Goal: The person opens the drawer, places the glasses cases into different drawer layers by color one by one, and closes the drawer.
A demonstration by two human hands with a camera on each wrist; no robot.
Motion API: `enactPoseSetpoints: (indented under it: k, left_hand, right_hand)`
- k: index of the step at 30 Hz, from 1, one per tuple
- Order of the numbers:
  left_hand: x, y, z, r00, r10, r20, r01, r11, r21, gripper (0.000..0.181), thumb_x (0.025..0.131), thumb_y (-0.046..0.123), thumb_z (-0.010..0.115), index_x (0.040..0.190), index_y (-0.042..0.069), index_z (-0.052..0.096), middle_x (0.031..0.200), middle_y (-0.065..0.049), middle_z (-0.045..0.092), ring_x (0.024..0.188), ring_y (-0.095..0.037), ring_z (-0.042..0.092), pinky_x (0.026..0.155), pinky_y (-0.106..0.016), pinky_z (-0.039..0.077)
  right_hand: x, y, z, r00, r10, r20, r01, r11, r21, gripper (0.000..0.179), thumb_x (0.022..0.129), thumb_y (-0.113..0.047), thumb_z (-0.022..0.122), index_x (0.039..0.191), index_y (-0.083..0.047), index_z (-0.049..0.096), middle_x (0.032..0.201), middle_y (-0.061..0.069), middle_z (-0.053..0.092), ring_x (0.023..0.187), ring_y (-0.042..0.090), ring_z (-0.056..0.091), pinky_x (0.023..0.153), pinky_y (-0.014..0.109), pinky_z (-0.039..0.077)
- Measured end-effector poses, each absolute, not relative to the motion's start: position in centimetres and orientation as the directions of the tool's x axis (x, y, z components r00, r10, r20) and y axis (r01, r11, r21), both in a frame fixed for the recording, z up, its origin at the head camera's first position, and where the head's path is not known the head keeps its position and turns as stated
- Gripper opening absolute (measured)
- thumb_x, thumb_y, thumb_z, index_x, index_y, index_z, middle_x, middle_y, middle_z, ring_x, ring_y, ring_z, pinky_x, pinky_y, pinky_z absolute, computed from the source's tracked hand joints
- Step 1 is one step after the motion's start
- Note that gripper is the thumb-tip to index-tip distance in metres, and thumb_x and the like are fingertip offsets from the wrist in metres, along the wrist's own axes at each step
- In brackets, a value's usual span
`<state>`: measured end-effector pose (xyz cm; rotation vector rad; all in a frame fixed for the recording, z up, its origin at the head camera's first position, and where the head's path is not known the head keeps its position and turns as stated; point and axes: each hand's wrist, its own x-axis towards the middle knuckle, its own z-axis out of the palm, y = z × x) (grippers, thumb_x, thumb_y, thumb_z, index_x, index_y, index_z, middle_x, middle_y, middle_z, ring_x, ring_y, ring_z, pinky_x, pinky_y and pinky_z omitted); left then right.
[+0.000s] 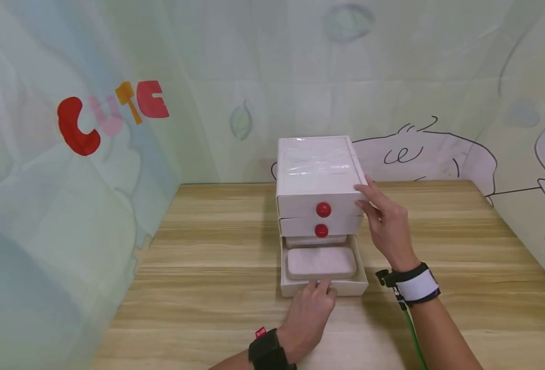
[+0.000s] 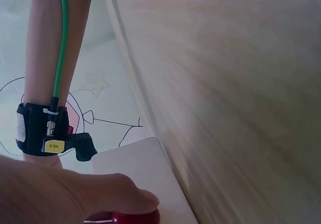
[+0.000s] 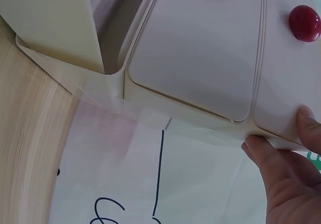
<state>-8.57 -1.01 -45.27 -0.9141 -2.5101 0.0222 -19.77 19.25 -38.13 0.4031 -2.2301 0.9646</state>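
A white drawer cabinet [image 1: 318, 205] stands on the table, with red round knobs on its drawers. Its bottom drawer [image 1: 324, 288] is pulled out. In that drawer lies a pale, rounded oblong case [image 1: 321, 262]; a second similar pale thing [image 1: 316, 241] shows partly behind it. My left hand [image 1: 310, 313] is at the drawer's front. The left wrist view shows its thumb on a red knob [image 2: 136, 218], pinching it; the other fingers are mostly hidden. My right hand [image 1: 385, 223] holds the cabinet's upper right front corner, thumb on the front face and fingers at the side [image 3: 286, 179].
Wood-grain table [image 1: 226, 246] surrounds the cabinet on both sides. A printed cloth backdrop [image 1: 235, 61] rises behind and at the sides. A green cable [image 1: 413, 329] runs from the right wrist strap along the forearm. The top two drawers are closed.
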Motion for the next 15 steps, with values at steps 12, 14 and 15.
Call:
enactPoseSetpoints:
  k: [12, 14, 15]
  left_hand:
    - [-9.37, -0.81, -45.41, -0.683, 0.607, 0.405, 0.607, 0.781, -0.147, 0.022, 0.073, 0.008, 0.088, 0.09, 0.015, 0.076, 0.093, 0.002, 0.063, 0.079, -0.012, 0.064, 0.058, -0.021, 0.056]
    - [-9.51, -0.77, -45.39, -0.686, 0.608, 0.4, 0.61, 0.78, -0.139, 0.022, 0.074, 0.008, 0.088, 0.091, 0.015, 0.076, 0.093, 0.001, 0.063, 0.079, -0.012, 0.064, 0.059, -0.021, 0.056]
    - [-9.58, -0.75, -45.38, -0.687, 0.607, 0.4, 0.61, 0.78, -0.138, 0.021, 0.075, 0.008, 0.087, 0.091, 0.015, 0.076, 0.093, 0.001, 0.063, 0.079, -0.012, 0.065, 0.059, -0.021, 0.056]
  right_hand:
    - [-19.68, 19.35, -38.01, -0.74, -0.018, 0.673, -0.505, 0.675, -0.537, 0.045, 0.091, -0.001, 0.07, 0.133, -0.017, 0.068, 0.151, 0.01, 0.053, 0.13, 0.036, 0.06, 0.084, 0.04, 0.057]
    - [-19.69, 19.32, -38.01, -0.74, -0.019, 0.673, -0.505, 0.676, -0.536, 0.046, 0.091, 0.0, 0.07, 0.133, -0.017, 0.068, 0.151, 0.011, 0.053, 0.13, 0.036, 0.06, 0.083, 0.041, 0.057]
    - [-19.71, 19.32, -38.0, -0.739, -0.02, 0.674, -0.506, 0.677, -0.535, 0.046, 0.091, 0.0, 0.07, 0.133, -0.017, 0.068, 0.151, 0.011, 0.053, 0.13, 0.037, 0.06, 0.083, 0.041, 0.057]
